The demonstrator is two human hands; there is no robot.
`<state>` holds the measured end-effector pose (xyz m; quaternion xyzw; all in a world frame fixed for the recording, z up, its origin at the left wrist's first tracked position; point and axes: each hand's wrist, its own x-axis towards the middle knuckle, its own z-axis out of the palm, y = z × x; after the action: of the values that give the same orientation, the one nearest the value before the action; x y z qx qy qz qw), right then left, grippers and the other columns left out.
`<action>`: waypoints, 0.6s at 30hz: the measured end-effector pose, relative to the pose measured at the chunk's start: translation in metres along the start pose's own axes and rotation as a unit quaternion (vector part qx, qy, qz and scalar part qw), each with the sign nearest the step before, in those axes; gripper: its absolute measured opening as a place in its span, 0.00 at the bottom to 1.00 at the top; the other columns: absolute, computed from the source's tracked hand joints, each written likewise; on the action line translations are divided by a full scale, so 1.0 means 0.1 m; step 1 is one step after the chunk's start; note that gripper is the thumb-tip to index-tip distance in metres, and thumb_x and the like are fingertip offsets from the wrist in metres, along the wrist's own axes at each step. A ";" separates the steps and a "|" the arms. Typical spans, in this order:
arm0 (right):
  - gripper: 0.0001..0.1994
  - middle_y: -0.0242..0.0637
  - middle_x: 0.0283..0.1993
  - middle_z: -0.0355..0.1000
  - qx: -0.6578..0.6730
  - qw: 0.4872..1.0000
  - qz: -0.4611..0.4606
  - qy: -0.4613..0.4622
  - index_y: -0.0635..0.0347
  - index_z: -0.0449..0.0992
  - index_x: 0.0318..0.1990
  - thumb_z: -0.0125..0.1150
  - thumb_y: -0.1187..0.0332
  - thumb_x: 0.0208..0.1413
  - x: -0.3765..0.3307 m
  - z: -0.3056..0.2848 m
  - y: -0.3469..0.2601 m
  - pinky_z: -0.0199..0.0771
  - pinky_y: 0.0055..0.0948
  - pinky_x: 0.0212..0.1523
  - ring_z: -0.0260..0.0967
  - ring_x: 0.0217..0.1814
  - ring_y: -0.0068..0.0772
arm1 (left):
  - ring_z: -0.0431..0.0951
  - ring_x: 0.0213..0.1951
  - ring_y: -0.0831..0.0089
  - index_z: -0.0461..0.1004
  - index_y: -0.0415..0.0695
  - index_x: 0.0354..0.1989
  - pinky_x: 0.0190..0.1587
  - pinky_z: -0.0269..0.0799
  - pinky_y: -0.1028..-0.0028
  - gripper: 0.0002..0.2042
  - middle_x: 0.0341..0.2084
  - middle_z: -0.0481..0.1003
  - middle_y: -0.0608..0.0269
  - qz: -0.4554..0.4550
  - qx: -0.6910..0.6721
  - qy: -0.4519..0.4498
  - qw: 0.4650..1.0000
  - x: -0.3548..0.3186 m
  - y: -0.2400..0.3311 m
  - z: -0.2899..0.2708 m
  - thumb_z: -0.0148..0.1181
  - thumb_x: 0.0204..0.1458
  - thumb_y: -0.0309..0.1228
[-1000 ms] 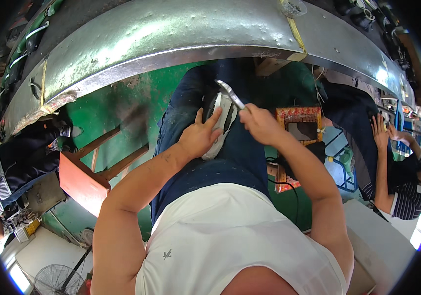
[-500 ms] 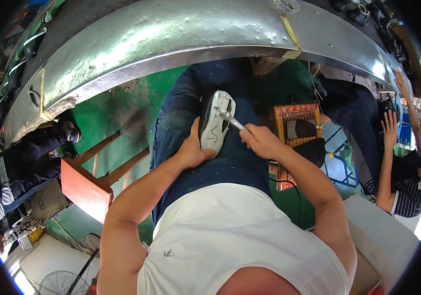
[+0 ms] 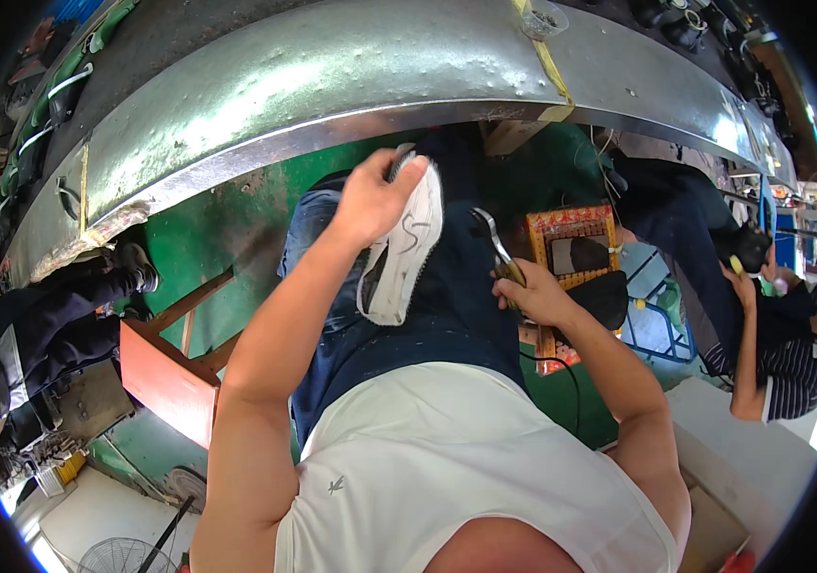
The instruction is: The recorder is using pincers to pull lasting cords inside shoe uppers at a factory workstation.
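My left hand (image 3: 377, 198) is closed round the far end of a white shoe (image 3: 415, 245), held raised and tilted above my lap. A dark squiggle shows on its pale face, with a toothed edge and a dark gap along its side; the end under my fingers is hidden. Just right of it, apart from the shoe, my right hand (image 3: 533, 289) grips curved-headed metal pincers (image 3: 492, 237). Their bent head points away from me, and the handles run into my fist. Below both hands lie my dark blue trousers (image 3: 466, 329).
A dented metal bench (image 3: 332, 62) curves across the front, bearing a small clear cup (image 3: 544, 21). An orange-red wooden stool (image 3: 168, 377) stands at left, a red and yellow wooden stool (image 3: 571, 222) at right. A co-worker's arm (image 3: 745, 334) is at far right, another person's legs (image 3: 60, 301) at far left.
My left hand has shifted from the shoe's near side to its far end, and the shoe is turned over. The pincers have come off the shoe, moving right and toward me.
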<state>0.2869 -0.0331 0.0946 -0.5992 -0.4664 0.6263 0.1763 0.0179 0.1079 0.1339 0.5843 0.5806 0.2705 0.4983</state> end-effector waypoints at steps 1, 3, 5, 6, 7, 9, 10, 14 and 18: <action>0.11 0.35 0.34 0.77 -0.011 1.000 0.019 -0.023 0.66 0.74 0.45 0.59 0.67 0.61 -0.02 0.02 -0.08 0.74 0.27 0.37 0.75 0.32 0.25 | 0.79 0.45 0.64 0.76 0.32 0.53 0.52 0.72 0.67 0.32 0.46 0.80 0.49 -0.064 -0.133 -0.032 0.989 0.10 -0.55 0.19 0.51 0.63 0.55; 0.11 0.35 0.36 0.77 -0.035 0.997 0.029 -0.069 0.66 0.74 0.46 0.59 0.67 0.62 -0.05 0.00 -0.18 0.74 0.27 0.37 0.75 0.34 0.25 | 0.75 0.53 0.65 0.73 0.34 0.59 0.59 0.67 0.67 0.33 0.53 0.77 0.49 -0.236 -0.182 -0.121 0.947 -0.01 -1.13 0.35 0.39 0.67 0.56; 0.12 0.38 0.42 0.77 -0.020 0.991 0.030 -0.132 0.67 0.74 0.48 0.57 0.68 0.64 -0.05 0.00 -0.10 0.77 0.29 0.39 0.75 0.41 0.25 | 0.72 0.57 0.68 0.70 0.37 0.62 0.62 0.64 0.70 0.28 0.56 0.75 0.54 -0.174 -0.202 -0.127 0.956 -0.29 -1.39 0.48 0.35 0.71 0.49; 0.12 0.38 0.42 0.77 -0.015 0.991 0.036 -0.131 0.67 0.74 0.48 0.57 0.68 0.64 -0.06 0.00 -0.10 0.77 0.29 0.39 0.75 0.41 0.25 | 0.72 0.58 0.68 0.69 0.38 0.64 0.62 0.64 0.72 0.27 0.56 0.74 0.55 -0.197 -0.253 -0.123 0.939 -0.45 -1.24 0.47 0.33 0.71 0.47; 0.14 0.39 0.45 0.77 0.032 0.982 0.081 -0.166 0.68 0.73 0.51 0.57 0.68 0.64 -0.03 0.00 -0.14 0.79 0.29 0.40 0.75 0.45 0.26 | 0.72 0.58 0.68 0.69 0.38 0.64 0.62 0.64 0.72 0.27 0.56 0.74 0.55 -0.202 -0.251 -0.127 0.938 -0.49 -1.27 0.51 0.33 0.71 0.47; 0.17 0.44 0.53 0.75 0.087 0.966 0.123 -0.209 0.69 0.71 0.56 0.57 0.67 0.64 0.05 0.02 -0.17 0.84 0.32 0.40 0.76 0.50 0.30 | 0.72 0.57 0.68 0.67 0.40 0.66 0.61 0.64 0.72 0.26 0.56 0.74 0.56 -0.163 -0.275 -0.100 0.942 -0.46 -1.30 0.55 0.33 0.72 0.46; 0.17 0.44 0.53 0.75 0.084 0.966 0.123 -0.212 0.69 0.71 0.56 0.57 0.67 0.64 0.07 0.02 -0.21 0.84 0.32 0.40 0.76 0.50 0.30 | 0.72 0.57 0.68 0.67 0.40 0.66 0.61 0.64 0.72 0.26 0.56 0.74 0.56 -0.163 -0.277 -0.097 0.942 -0.44 -1.32 0.56 0.33 0.72 0.46; 0.15 0.42 0.42 0.78 0.166 0.938 0.176 -0.249 0.66 0.75 0.52 0.57 0.64 0.64 0.21 0.06 -0.30 0.79 0.36 0.41 0.77 0.43 0.37 | 0.72 0.57 0.69 0.66 0.39 0.65 0.61 0.65 0.71 0.26 0.57 0.73 0.55 -0.162 -0.233 -0.106 0.953 -0.45 -1.31 0.57 0.35 0.72 0.46; 0.17 0.52 0.45 0.76 -0.310 0.941 -0.124 -0.056 0.65 0.74 0.54 0.59 0.68 0.59 0.29 0.17 -0.23 0.74 0.43 0.50 0.74 0.46 0.60 | 0.72 0.57 0.69 0.67 0.39 0.64 0.61 0.65 0.72 0.27 0.56 0.74 0.54 -0.179 -0.250 -0.138 0.941 -0.40 -1.36 0.51 0.33 0.72 0.48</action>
<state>0.2575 -0.0057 0.0934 -0.5254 -0.7174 0.4564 0.0319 0.0012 0.0332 0.0043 0.3587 0.5147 0.2300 0.7440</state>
